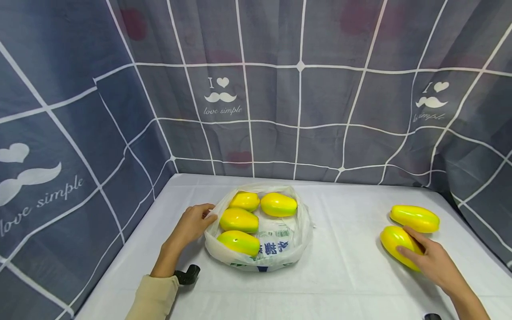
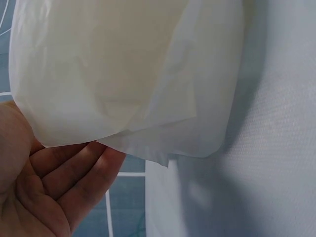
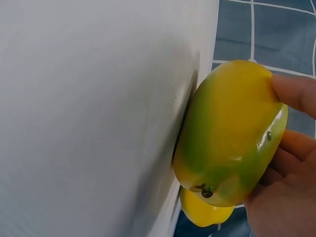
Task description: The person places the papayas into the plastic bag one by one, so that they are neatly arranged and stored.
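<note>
Yellow-green mangoes bagged: four in the bag (image 1: 297, 243)
Left on counter (image 1: 344, 271): two
Right hand (image 1: 434, 262): fingers gripping the near mango (image 1: 396, 242)
Left hand (image 1: 192, 223): fingers holding the bag's rim

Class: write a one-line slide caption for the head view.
Left hand holds bag of four mangoes; right hand grips mango.

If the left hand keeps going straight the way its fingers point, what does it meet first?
The left hand already touches the rim of the bag. Going straight on, it would likely press through the plastic into the nearest mango inside, though depth is hard to judge.
</note>
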A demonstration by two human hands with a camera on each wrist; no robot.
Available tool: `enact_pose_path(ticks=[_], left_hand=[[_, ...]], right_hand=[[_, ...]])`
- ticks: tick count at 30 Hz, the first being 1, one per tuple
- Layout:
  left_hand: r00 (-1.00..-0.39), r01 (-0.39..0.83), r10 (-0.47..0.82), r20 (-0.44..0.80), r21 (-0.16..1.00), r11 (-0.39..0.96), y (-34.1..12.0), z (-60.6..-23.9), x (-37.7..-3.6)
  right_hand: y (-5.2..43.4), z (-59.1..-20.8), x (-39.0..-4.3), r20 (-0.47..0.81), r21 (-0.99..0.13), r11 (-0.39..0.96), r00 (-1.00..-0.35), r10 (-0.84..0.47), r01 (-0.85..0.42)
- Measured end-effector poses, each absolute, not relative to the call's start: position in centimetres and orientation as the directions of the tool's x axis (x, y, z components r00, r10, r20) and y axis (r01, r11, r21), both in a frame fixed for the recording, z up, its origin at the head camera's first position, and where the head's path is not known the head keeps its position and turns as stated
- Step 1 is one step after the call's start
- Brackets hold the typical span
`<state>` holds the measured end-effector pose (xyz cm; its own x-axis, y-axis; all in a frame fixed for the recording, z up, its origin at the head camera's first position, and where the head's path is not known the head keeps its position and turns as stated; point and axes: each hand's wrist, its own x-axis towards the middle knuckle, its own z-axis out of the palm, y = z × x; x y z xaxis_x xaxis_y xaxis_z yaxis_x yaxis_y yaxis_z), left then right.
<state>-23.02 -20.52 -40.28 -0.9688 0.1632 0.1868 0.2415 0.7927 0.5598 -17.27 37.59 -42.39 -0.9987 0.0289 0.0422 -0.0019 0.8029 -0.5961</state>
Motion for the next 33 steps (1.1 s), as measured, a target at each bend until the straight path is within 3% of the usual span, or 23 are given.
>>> enact_pose_path(ticks=[21,33], left_hand=[[-0.967,0.244,0.158,0.198,0.566,0.788,-20.7,-40.2,-22.9],[-0.965,0.251,0.158,0.210,0.564,0.787,-20.7,-40.1,-22.8]], right_hand=[[37.1,-42.8,-16.4,0.148,-0.559,0.825,-0.989,0.001,-0.083],[36.9,-42.5,-16.2,0.137,-0.506,0.857,-0.990,-0.029,-0.095]])
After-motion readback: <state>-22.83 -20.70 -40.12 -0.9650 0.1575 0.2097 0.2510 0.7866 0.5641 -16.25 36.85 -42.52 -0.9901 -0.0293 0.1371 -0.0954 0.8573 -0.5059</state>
